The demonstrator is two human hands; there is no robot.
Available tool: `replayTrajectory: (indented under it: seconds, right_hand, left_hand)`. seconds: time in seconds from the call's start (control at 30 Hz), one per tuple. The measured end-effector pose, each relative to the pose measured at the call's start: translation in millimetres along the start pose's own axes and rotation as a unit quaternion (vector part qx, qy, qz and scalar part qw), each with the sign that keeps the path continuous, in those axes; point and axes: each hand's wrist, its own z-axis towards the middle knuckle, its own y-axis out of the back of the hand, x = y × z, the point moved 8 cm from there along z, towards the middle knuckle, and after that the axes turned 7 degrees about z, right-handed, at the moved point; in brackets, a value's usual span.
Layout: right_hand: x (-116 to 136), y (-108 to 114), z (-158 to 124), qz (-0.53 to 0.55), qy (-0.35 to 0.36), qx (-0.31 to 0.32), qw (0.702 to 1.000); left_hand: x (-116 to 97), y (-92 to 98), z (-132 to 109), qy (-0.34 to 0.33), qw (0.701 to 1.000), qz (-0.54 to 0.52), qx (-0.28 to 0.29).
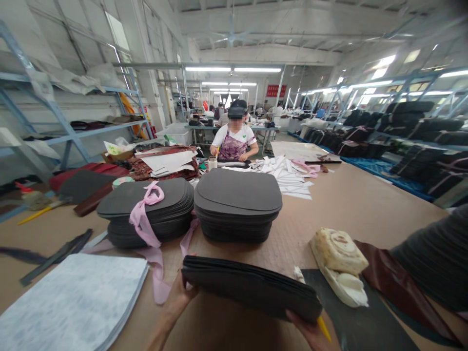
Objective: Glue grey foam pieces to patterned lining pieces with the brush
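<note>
I hold a stack of dark grey foam pieces (252, 287) on edge just above the brown table (351, 204). My left hand (181, 295) grips its left end, fingers closed round it. My right hand (310, 334) grips its lower right corner together with a yellow pencil (323, 329). Beyond it stand two taller piles of the same dark pieces, one loose (237, 204) and one tied with a pink ribbon (146, 209).
A stack of pale patterned sheets (76, 302) lies at front left. A worn cream sponge block (338, 265) and dark red leather (398, 287) lie at right. Across the table a person (236, 139) sits among white paper pieces (288, 173). Blue racks line both sides.
</note>
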Motion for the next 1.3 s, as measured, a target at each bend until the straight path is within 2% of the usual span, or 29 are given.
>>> replayTrajectory:
  seconds: [0.17,0.3,0.37,0.43,0.5,0.6,0.7,0.73,0.8,0.9,0.97,1.07,1.2,1.3]
  right_hand:
    - [-0.1,1.8,-0.9,-0.014,-0.025,-0.001,1.0]
    - [17.1,12.3,8.0,-0.072,-0.051,0.013,0.996]
    - [24.8,17.8,15.1,-0.087,-0.063,0.006,0.994]
    - [27.6,19.7,22.1,-0.107,-0.05,-0.012,0.993]
    - [21.1,13.8,27.2,-0.14,-0.017,-0.012,0.99]
    - [-9.5,-0.3,30.3,-0.199,0.004,0.02,0.98]
    - [-41.6,1.7,29.5,-0.258,-0.031,0.034,0.965]
    - [-45.0,5.8,28.9,-0.277,-0.042,0.034,0.959]
    - [-35.9,12.8,28.0,-0.293,-0.041,0.039,0.954]
    - [-0.3,11.2,28.8,-0.253,-0.036,0.056,0.965]
    - [19.9,-0.4,29.2,-0.21,-0.062,0.07,0.973]
    - [35.9,-35.6,25.7,-0.11,-0.102,0.106,0.983]
    - [39.8,-102.2,15.7,0.038,-0.114,0.177,0.977]
    - [34.3,-153.1,11.6,0.019,-0.089,0.235,0.968]
  left_hand:
    - [-7.1,-5.0,-1.0,-0.006,0.999,-0.021,0.027]
    - [-27.1,6.0,-5.4,-0.001,1.0,-0.017,0.026]
    - [-33.0,7.8,-12.6,0.001,0.999,-0.022,0.048]
    - [-27.3,1.5,-21.6,0.009,0.996,-0.037,0.08]
    - [-8.9,-10.1,-29.8,0.026,0.994,-0.046,0.097]
    - [26.4,-27.9,-36.9,0.049,0.995,-0.02,0.085]
    - [46.5,-33.5,-40.3,0.056,0.997,0.036,0.05]
    - [47.1,-32.1,-41.9,0.052,0.996,0.059,0.035]
    - [40.0,-30.7,-47.0,0.025,0.994,0.1,0.023]
    - [23.3,-43.3,-58.9,-0.024,0.987,0.142,0.07]
    - [18.9,-57.9,-67.3,-0.034,0.979,0.163,0.121]
    - [21.4,-74.4,-74.7,-0.023,0.966,0.193,0.17]
    - [24.0,-79.8,-74.8,-0.01,0.956,0.217,0.195]
    - [21.5,-78.7,-73.8,-0.002,0.952,0.226,0.208]
